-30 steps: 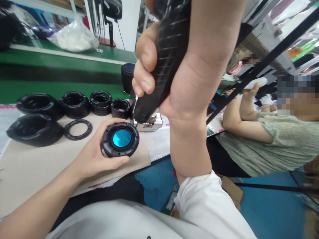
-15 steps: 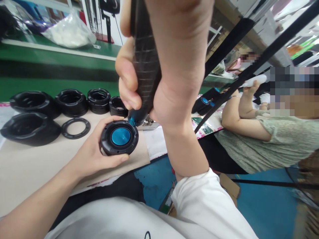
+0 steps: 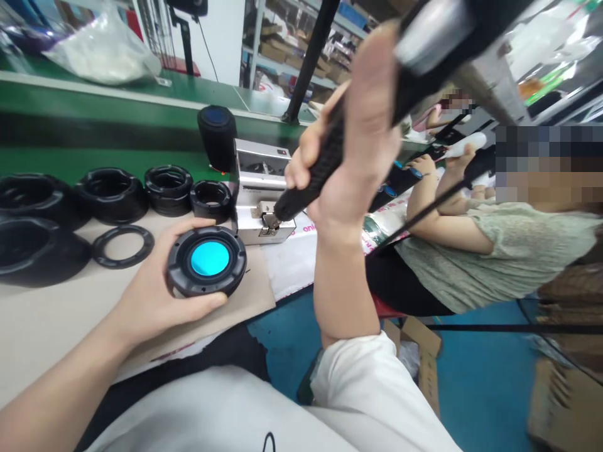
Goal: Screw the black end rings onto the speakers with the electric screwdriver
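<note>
My left hand (image 3: pixel 164 295) grips a round black speaker part (image 3: pixel 235 254) with a shiny blue disc (image 3: pixel 210 258) facing up, thumb on the near side and fingers on the far side. My right hand (image 3: pixel 358 144) is wrapped round a dark power screwdriver (image 3: pixel 327 150), held slanting, its tip down at the front of a silver metal box (image 3: pixel 249 233) with a small metal outlet. Left of the box, black rings (image 3: pixel 211 199) and a flat black ring (image 3: pixel 123 247) lie on the beige mat.
A dark cylindrical speaker (image 3: pixel 217 141) stands behind the silver box. A plastic bag (image 3: pixel 108 53) lies on the green shelf. At the right, another person (image 3: pixel 509 251) in a green top works beside dark cylinders. A black pole (image 3: pixel 313 59) rises beyond.
My right hand has moved the screwdriver from the rim of the speaker part rightward to the silver box, tilting it. My left hand still holds the part.
</note>
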`<state>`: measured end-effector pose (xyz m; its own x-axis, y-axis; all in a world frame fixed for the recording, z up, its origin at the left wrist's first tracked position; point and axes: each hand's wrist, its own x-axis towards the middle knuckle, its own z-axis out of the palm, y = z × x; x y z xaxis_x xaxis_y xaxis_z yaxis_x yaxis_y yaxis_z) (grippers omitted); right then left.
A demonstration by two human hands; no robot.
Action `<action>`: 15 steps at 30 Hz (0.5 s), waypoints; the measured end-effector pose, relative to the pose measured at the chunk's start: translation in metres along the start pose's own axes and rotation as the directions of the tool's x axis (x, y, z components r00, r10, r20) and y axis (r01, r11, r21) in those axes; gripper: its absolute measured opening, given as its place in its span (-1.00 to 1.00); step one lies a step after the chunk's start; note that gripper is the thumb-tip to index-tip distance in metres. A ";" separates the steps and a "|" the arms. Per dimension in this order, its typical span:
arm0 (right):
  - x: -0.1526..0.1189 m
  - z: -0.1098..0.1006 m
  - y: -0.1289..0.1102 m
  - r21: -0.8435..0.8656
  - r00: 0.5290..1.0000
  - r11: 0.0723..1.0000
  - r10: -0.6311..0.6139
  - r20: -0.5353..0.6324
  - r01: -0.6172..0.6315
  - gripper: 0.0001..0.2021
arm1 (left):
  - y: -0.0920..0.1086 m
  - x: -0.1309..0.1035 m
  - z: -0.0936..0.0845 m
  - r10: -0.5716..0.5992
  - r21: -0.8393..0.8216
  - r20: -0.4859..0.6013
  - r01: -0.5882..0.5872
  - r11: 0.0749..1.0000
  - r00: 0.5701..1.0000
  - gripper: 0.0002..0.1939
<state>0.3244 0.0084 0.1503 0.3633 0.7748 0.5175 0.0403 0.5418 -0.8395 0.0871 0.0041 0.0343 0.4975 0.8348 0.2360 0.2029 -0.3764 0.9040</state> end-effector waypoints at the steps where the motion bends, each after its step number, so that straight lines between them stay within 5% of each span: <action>1: -0.001 -0.004 0.012 0.043 0.999 0.998 -0.038 -0.025 0.039 -0.47 | -0.001 0.000 0.000 0.000 0.010 -0.003 0.000 1.000 1.000 -0.14; 7: -0.007 0.006 0.045 0.061 0.987 0.998 -0.011 -0.163 0.022 -0.44 | -0.005 0.000 -0.002 -0.028 0.047 -0.007 0.029 0.998 1.000 -0.08; 15: -0.008 -0.004 0.046 0.053 0.993 0.992 0.116 -0.034 -0.115 -0.32 | -0.001 0.002 -0.001 -0.007 0.036 -0.010 0.007 0.999 1.000 -0.11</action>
<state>0.3266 0.0260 0.1068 0.3971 0.8210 0.4102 -0.0511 0.4661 -0.8833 0.0869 0.0063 0.0347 0.4875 0.8413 0.2334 0.2364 -0.3845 0.8923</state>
